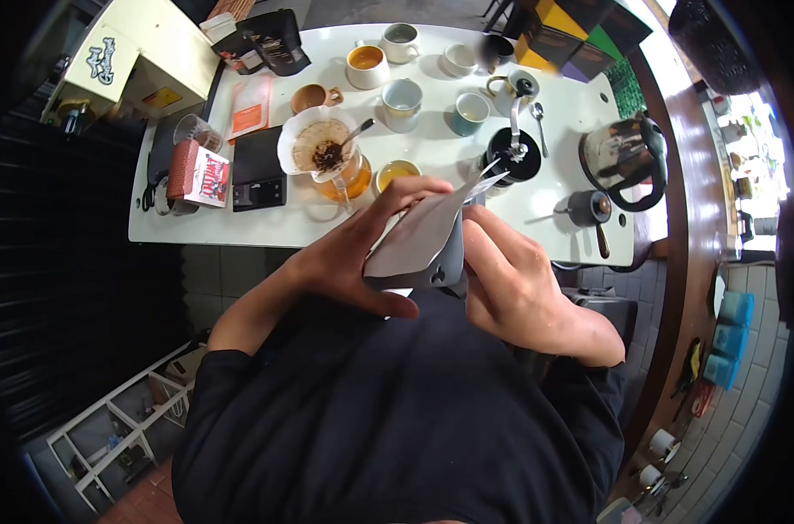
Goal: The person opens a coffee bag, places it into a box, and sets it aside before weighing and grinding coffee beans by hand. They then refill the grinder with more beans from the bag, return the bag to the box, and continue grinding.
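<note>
A grey packet (446, 271) with white paper sheets (417, 234) at its mouth is held up in front of my chest. My left hand (353, 244) is wrapped round its left side, fingers over the top and thumb below. Against the right edge, the curled fingers of my right hand (519, 284) grip the packet; their tips are hidden. Beyond my left hand, a glass server (355, 179) of amber liquid carries a paper-lined dripper (292, 144) with dark coffee grounds and a spoon (357, 131). A small cup (398, 172) of yellowish liquid stands behind my left fingers.
Several cups, including a white mug (403, 98), stand across the white table (240, 229). A hand grinder (512, 155), a small handled pot (589, 210) and a kettle (624, 157) are at the right. A black scale (259, 194) and a red-and-white box (198, 175) lie left.
</note>
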The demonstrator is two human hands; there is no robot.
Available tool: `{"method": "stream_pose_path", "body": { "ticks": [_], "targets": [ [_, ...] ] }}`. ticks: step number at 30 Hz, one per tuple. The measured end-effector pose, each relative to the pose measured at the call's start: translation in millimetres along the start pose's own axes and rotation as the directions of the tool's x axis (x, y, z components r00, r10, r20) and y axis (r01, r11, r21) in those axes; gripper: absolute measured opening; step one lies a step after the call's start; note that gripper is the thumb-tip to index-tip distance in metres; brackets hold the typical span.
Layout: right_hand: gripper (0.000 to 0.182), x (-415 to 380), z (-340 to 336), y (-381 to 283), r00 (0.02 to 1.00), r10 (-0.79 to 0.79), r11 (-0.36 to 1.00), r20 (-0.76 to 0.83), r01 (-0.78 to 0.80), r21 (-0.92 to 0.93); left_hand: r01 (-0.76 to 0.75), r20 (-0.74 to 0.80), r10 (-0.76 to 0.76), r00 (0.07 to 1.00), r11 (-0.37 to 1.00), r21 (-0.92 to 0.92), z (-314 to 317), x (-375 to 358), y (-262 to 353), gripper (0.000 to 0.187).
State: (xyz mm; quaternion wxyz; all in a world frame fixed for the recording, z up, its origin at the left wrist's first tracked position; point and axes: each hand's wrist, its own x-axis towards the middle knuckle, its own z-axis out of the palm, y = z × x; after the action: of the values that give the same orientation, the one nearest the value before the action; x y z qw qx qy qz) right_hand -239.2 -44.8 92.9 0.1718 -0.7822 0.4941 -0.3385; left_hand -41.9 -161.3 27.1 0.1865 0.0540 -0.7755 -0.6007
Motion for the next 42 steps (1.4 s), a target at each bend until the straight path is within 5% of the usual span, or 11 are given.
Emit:
{"method": "stream_pose_path", "body": {
  "ticks": [4,8,12,14,19,24,26,29,32,38,42],
  "targets": [
    [0.032,-16.1,-8.9,3.1,1.0,-0.001,0.998,0.023,0.0,0.06,0.034,0.043,-0.031,0.999,0.998,-0.056,6.1,5.5,3.5,0.098],
    [0.028,-24.0,-27.3,8.6,0.944,0.189,0.958,0.27,-0.238,0.158,0.156,0.172,-0.18,0.969,0.977,0.145,-0.7,18.4,20.0,0.093],
    [0.017,-39.7,-10.5,27.7,0.946,0.067,0.967,0.318,-0.14,0.214,0.076,0.339,-0.152,0.929,0.971,0.227,-3.6,34.4,24.7,0.088],
    [0.017,-51.9,7.2,33.0,0.974,-0.033,0.915,0.225,-0.061,0.399,0.206,0.397,-0.275,0.876,0.956,0.209,4.6,27.0,19.0,0.082],
    [0.016,-68.5,10.1,37.3,0.924,-0.046,0.897,0.379,-0.129,0.422,0.235,0.435,-0.343,0.832,0.93,0.284,11.9,24.8,26.8,0.089],
    [0.018,-53.6,3.6,54.9,0.979,-0.176,0.888,0.1,0.114,0.446,0.23,0.397,-0.42,0.816,0.866,0.444,-6.5,50.5,51.3,0.085],
    [0.019,-45.6,-16.5,60.2,0.977,-0.013,0.882,0.211,-0.088,0.462,0.234,0.327,-0.425,0.844,0.841,0.488,-15.0,64.2,54.3,0.084],
    [0.016,-47.0,-15.5,73.4,0.989,0.146,0.856,-0.01,-0.121,0.503,0.222,0.25,-0.419,0.873,0.798,0.56,-26.2,76.1,47.2,0.074],
    [0.015,-55.4,-7.9,82.9,0.988,0.123,0.921,-0.089,-0.08,0.382,0.263,0.234,-0.486,0.842,0.749,0.609,-24.3,88.9,43.1,0.075],
    [0.02,-71.0,15.9,89.6,0.971,0.23,0.835,-0.06,-0.165,0.525,0.269,0.302,-0.478,0.825,0.801,0.535,-14.3,92.6,16.0,0.073],
    [0.019,-72.8,32.5,99.0,0.953,0.195,0.823,-0.231,-0.031,0.568,0.284,0.309,-0.482,0.82,0.811,0.511,-11.3,92.7,5.1,0.077]
  ]
}}
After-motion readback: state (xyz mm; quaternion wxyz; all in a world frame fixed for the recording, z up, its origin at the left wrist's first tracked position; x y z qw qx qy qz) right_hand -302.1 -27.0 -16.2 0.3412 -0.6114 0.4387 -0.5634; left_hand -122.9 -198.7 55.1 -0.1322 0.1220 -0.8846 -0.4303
